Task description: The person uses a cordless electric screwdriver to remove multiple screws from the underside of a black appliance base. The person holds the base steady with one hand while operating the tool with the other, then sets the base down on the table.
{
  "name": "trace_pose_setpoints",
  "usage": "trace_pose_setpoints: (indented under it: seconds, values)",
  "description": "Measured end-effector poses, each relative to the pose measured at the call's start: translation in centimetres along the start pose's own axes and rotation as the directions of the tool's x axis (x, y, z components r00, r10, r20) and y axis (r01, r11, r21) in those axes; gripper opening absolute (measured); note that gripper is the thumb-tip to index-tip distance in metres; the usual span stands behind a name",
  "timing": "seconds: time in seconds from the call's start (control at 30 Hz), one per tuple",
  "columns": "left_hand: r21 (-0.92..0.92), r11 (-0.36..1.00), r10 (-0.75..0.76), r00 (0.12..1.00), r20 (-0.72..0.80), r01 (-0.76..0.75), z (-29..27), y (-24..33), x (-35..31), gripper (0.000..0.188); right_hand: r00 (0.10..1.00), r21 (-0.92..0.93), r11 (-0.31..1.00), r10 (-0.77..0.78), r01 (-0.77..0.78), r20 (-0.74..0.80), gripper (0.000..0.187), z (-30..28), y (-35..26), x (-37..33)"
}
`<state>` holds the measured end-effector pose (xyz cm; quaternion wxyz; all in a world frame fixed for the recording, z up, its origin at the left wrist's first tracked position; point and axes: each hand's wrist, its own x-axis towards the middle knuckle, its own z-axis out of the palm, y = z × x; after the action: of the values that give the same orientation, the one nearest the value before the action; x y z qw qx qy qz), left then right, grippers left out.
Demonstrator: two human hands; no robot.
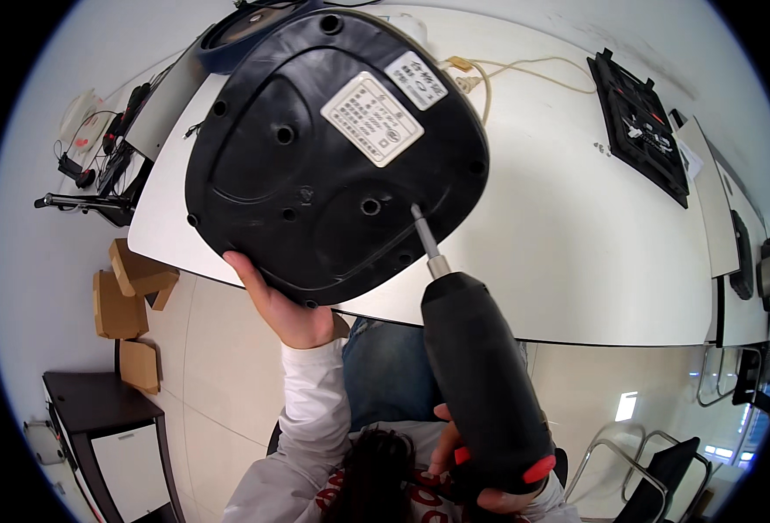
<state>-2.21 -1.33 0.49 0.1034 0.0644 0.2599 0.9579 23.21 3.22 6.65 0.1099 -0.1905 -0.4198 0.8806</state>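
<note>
A: While the left hand props the black appliance base on its edge at the near edge of the worktop, fingers hooked round the lower rim, the right hand is wrapped tight on the electric screwdriver. Bit sits in a recessed screw hole at the lower right of the base.

B: Grip states?

A: Left: closed on the rim, thumb in front. Right: clenched around the driver's handle, near the red switch.

B: Notes for driving well?

A: My judgement: keep the bit square to the hole and push along its axis; the base is tilted, so the left hand must brace against that push or it will skid toward the far edge.

B: Room?

A: Right half of the worktop is bare up to the black tray at the far right corner. A cream cable lies just behind the base. Near edge drops to the lap; cardboard boxes stand on the floor at left.
</note>
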Motion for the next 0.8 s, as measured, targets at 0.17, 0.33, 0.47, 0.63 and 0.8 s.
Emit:
trace_pose_setpoints:
  seconds: [0.17,0.33,0.47,0.63,0.8]
  values:
    - [0.052,0.998,0.025,0.999,-0.032,-0.023,-0.2,0.0,0.0,0.052,0.988,-0.087,0.991,-0.091,0.102,0.126,0.086,-0.3,0.2,1.3]
    - [0.065,0.998,-0.001,0.999,-0.042,0.004,0.1,-0.1,-0.2,0.057,0.998,-0.089,0.996,0.009,-0.003,0.058,0.085,1.0,-0.5,1.6]
    - [0.083,0.997,-0.002,0.999,-0.035,0.005,0.4,0.0,-0.4,0.059,0.999,-0.167,0.986,0.017,-0.008,0.051,0.086,1.2,-0.8,1.7]
    - [0.110,0.994,-0.002,0.999,-0.038,0.006,0.2,0.0,-0.6,0.060,0.997,-0.242,0.970,0.034,-0.015,0.073,0.087,1.2,-1.1,2.3]
    - [0.105,0.994,0.000,1.000,-0.030,0.003,-0.2,-0.2,-0.5,0.058,0.998,-0.258,0.966,0.040,-0.026,0.051,0.087,1.6,-1.0,2.3]
